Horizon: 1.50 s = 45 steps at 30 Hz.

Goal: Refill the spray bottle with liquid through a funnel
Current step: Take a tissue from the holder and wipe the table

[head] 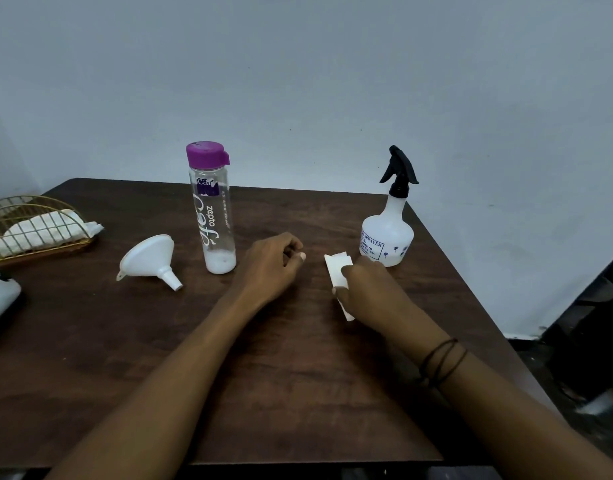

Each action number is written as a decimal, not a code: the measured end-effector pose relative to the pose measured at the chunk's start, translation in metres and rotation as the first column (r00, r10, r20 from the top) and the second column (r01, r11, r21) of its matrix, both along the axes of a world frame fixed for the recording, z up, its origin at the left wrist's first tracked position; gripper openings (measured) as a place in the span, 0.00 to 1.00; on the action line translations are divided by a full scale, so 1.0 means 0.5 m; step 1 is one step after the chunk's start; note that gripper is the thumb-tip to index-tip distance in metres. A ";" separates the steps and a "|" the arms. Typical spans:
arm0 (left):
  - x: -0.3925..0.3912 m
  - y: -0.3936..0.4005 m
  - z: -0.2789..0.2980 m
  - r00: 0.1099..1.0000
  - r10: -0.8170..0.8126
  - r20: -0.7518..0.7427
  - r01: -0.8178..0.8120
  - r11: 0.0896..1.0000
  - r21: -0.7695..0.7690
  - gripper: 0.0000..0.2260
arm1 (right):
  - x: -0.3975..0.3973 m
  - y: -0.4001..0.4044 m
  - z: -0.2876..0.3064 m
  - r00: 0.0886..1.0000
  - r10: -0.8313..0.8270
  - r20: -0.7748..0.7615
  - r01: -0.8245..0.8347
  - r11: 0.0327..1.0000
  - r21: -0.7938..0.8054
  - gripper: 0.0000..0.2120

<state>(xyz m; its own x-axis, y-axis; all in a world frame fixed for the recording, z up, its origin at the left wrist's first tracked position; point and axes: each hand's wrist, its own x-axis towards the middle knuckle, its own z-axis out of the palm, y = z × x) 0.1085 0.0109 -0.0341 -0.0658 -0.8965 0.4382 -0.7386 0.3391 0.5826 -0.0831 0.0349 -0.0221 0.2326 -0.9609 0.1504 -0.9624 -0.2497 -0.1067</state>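
Two containers stand upright on the dark wooden table (298, 393). At centre left I see a tall clear bottle (215, 220) with a purple cap (206, 153) closed on top; only a shallow layer of pale liquid shows at its bottom. At right, near the table's far edge, stands the white spray bottle (388, 233) with its black trigger head (399, 169) screwed on; its walls are cloudy, so I cannot tell how full it is. A white funnel (149, 259) lies on its side to the left of the clear bottle, its spout pointing toward the near right, apart from both bottles.

My left hand (270, 268) rests on the table just right of the clear bottle, its fingers loosely curled and grasping nothing. My right hand (370, 289) presses down on a folded white tissue (339, 271) lying flat on the table just in front of the spray bottle; whether the fingers pinch the tissue or merely rest on it I cannot tell. Dark cords (443, 358) circle the right wrist.

At far left, a gold wire holder (34, 226) contains white napkins (43, 228), and a white device (0, 299) lies at the frame's edge.
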 end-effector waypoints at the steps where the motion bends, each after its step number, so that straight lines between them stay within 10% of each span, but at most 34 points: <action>1: -0.001 0.001 0.000 1.000 -0.004 0.005 0.004 1.000 0.004 0.09 | 0.006 -0.003 -0.001 1.000 -0.019 -0.023 0.020 1.000 0.024 0.18; 10: 0.010 -0.002 0.002 1.000 0.019 -0.017 -0.020 1.000 -0.006 0.06 | 0.036 -0.012 -0.016 0.996 0.019 -0.089 -0.022 0.999 -0.035 0.18; 18: 0.019 -0.006 0.002 0.999 0.033 -0.035 -0.034 0.999 -0.012 0.04 | 0.062 0.089 -0.051 0.878 0.451 -0.160 -0.475 0.862 -0.179 0.06; 37: 0.019 -0.010 -0.008 0.999 -0.005 0.047 0.005 1.000 0.008 0.07 | -0.021 0.013 -0.027 0.971 0.188 -0.148 -0.200 0.977 -0.073 0.15; 45: 0.023 -0.016 -0.010 0.999 0.017 0.028 -0.016 0.998 -0.053 0.04 | 0.053 0.106 -0.043 0.784 0.589 -0.196 -0.618 0.771 -0.156 0.17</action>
<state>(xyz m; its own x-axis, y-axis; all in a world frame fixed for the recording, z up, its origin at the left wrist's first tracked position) 0.1201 0.0029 -0.0389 -0.0643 -0.8733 0.4829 -0.7602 0.3563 0.5432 -0.0566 0.0877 -0.0435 0.7849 -0.5670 0.2501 -0.6067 -0.7851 0.1242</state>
